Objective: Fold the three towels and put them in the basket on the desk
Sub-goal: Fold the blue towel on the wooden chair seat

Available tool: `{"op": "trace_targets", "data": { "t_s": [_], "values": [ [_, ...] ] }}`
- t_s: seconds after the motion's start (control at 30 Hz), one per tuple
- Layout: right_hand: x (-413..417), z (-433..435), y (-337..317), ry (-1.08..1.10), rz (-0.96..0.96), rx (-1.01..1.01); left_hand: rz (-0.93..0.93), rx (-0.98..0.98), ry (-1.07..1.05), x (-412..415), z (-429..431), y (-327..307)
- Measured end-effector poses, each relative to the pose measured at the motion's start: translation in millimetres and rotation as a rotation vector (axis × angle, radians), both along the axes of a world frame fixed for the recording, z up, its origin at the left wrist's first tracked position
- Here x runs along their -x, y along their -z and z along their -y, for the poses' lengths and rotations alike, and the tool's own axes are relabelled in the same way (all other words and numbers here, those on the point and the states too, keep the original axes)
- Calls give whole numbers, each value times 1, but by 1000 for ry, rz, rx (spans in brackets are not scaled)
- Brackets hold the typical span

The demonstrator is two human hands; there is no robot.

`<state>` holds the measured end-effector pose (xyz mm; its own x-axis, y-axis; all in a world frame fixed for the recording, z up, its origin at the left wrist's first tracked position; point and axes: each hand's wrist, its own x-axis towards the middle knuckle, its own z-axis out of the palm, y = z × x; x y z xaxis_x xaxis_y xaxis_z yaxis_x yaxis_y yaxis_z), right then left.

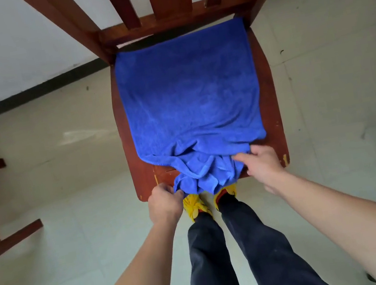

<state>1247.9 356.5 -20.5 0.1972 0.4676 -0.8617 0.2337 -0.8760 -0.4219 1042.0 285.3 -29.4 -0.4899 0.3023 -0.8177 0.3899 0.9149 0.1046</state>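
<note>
Pinched between thumb and fingers, the near corner of the blue towel (189, 97) is caught by the left hand (163, 203) at about seven o'clock of the chair seat (269, 103), right at the seat's front lip. At five o'clock the right hand (262, 164) reaches in with fingers curled onto the rumpled hem; it touches the cloth, but whether it has truly closed on a fold I cannot tell.

Just ahead of both hands the towel's near end is bunched into a loose knot of folds that spills over the front edge, above the person's yellow shoes (197, 206). Beyond that the cloth lies flat and smooth across the seat, its far edge square against the chair back (175, 19) at twelve o'clock. Its long axis seems to run from six to twelve, away from the person, with the crumpled surplus pointing back toward six.

Risks, as I judge them: if only the left corner is lifted, the fold will skew and the flat half will drag off the seat toward the floor (50, 179). A pull on a middle fold instead of the true right corner would trap a twist inside. No basket or desk shows here, nor the other two towels.
</note>
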Motion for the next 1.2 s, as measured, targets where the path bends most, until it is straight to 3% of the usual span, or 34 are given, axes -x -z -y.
{"op": "trace_targets", "data": {
  "t_s": [0.2,0.3,0.47,0.57,0.7,0.77,0.83,0.93,1.1,1.2],
  "values": [
    [-4,-49,-20,246,-8,-206,432,105,-44,6,-1,-18],
    [-8,-66,-23,224,-122,-113,332,-33,-193,18,-23,-23],
    [-21,-73,-15,318,-413,187,351,-104,-726,15,-68,-16],
    [-27,-62,-6,267,-440,320,292,-211,-896,0,-83,-15],
    [-44,-45,-3,238,-368,305,256,-321,-1140,8,-81,-16],
    [-50,-36,-6,187,-248,230,235,-324,-1068,19,-74,-17],
    [-49,-31,-11,93,-138,117,139,-296,-824,28,-70,-18],
    [-37,-43,-25,64,-156,-66,61,-339,-571,45,-82,-18],
    [-18,-92,-43,47,-267,-160,246,-464,-734,65,-129,-22],
    [-16,-114,-37,120,-251,-127,238,-468,-864,59,-131,-24]
  ]
}}
